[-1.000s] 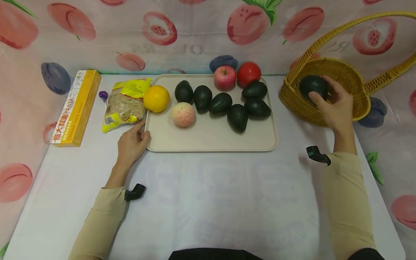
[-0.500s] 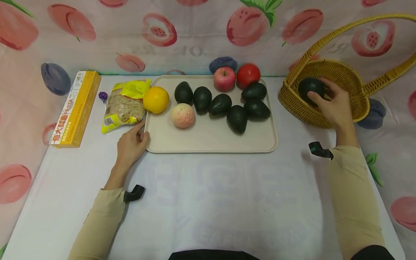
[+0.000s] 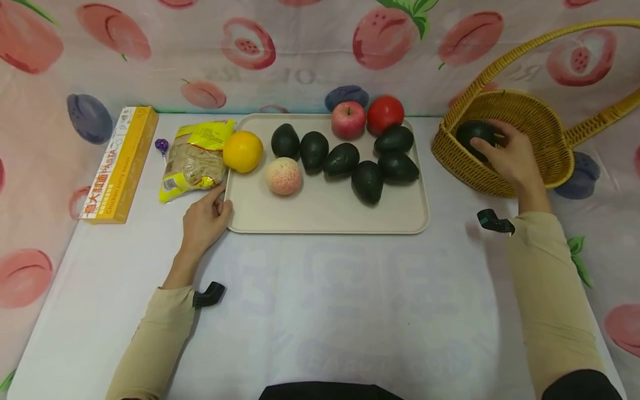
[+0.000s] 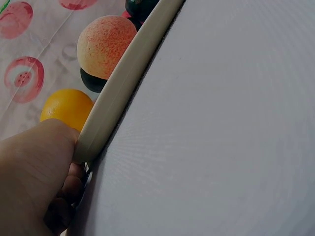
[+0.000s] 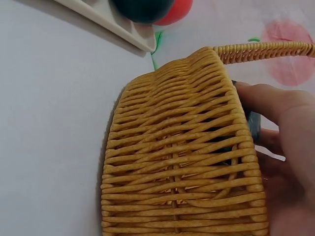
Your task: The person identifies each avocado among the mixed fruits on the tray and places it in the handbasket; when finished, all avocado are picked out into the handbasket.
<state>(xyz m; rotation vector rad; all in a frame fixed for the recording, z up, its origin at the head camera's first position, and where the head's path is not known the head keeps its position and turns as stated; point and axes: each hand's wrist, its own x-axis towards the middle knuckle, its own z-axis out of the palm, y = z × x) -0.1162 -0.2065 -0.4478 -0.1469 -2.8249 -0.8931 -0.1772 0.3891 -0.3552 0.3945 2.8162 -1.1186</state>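
Note:
At the right, my right hand (image 3: 516, 158) holds a dark green avocado (image 3: 472, 136) inside the yellow wicker basket (image 3: 467, 172), toward its left wall. In the right wrist view the basket's woven side (image 5: 172, 152) hides most of the avocado and part of the fingers. My left hand (image 3: 204, 219) grips the left edge of the beige tray (image 3: 320, 216), near its front corner. From the left wrist, the thumb lies at the tray's rim (image 4: 113, 103) with other fingers curled beneath. Several avocados (image 3: 341, 160) lie on the tray, beside a peach (image 3: 283, 176).
An orange (image 3: 243, 151) sits at the tray's left edge, an apple (image 3: 348, 120) and a tomato (image 3: 385, 114) at its back right. Further left are a yellow bag (image 3: 195, 161), a purple lollipop (image 3: 161, 145) and a pasta box (image 3: 120, 166). The basket's tall handle (image 3: 505, 61) arches overhead.
My right hand has moved slightly left and down into the basket with the avocado, closer to the left wall. The left hand keeps its place at the tray.

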